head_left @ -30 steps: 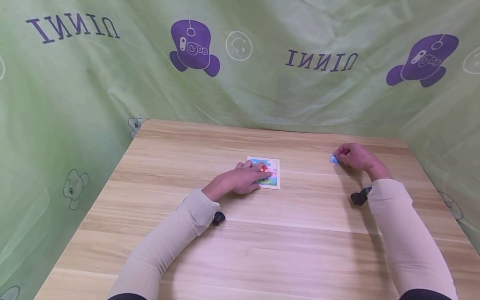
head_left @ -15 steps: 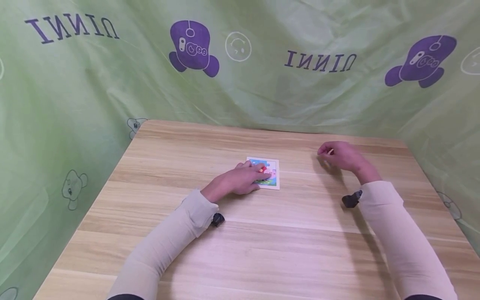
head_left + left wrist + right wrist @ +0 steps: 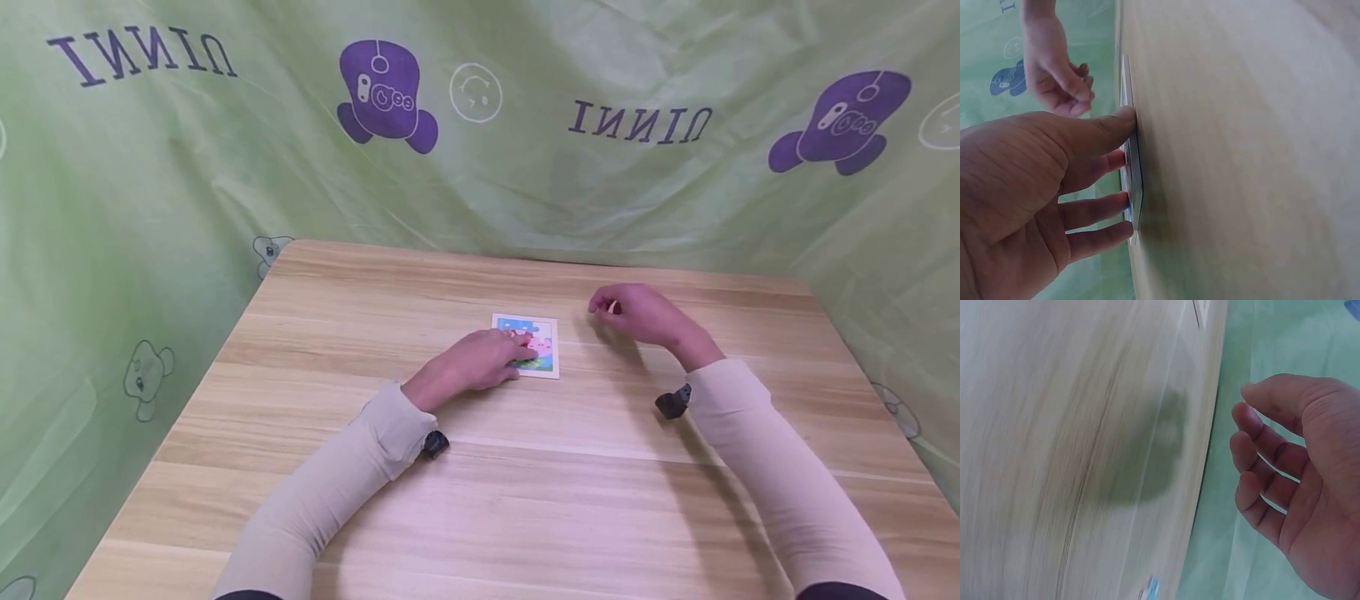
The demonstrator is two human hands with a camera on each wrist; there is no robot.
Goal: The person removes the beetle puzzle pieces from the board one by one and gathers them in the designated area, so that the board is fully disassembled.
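A small framed jigsaw puzzle [image 3: 547, 365] lies flat near the table's middle, its picture showing a pink pig figure on blue and green, with a white patch at upper right. My left hand [image 3: 480, 358] rests on its left part, fingers fairly straight across the picture and covering some of it; the thumb [image 3: 1124, 119] touches near its edge. My right hand [image 3: 637, 315] hovers above the table to the right of the puzzle. Its fingers [image 3: 1247, 450] curl loosely, and I see nothing between them. A small blue puzzle piece [image 3: 1154, 587] lies partly in sight at the right wrist view's bottom edge.
The wooden table [image 3: 480, 517] ends at a green printed curtain [image 3: 525, 192] hanging behind and at both sides. A small black camera sits at the left wrist [image 3: 435, 444] and another at the right wrist [image 3: 673, 403].
My right hand has moved left from beside the blue piece towards the puzzle; the piece is now hidden in the head view. My left hand stays on the puzzle, its fingers shifting slightly.
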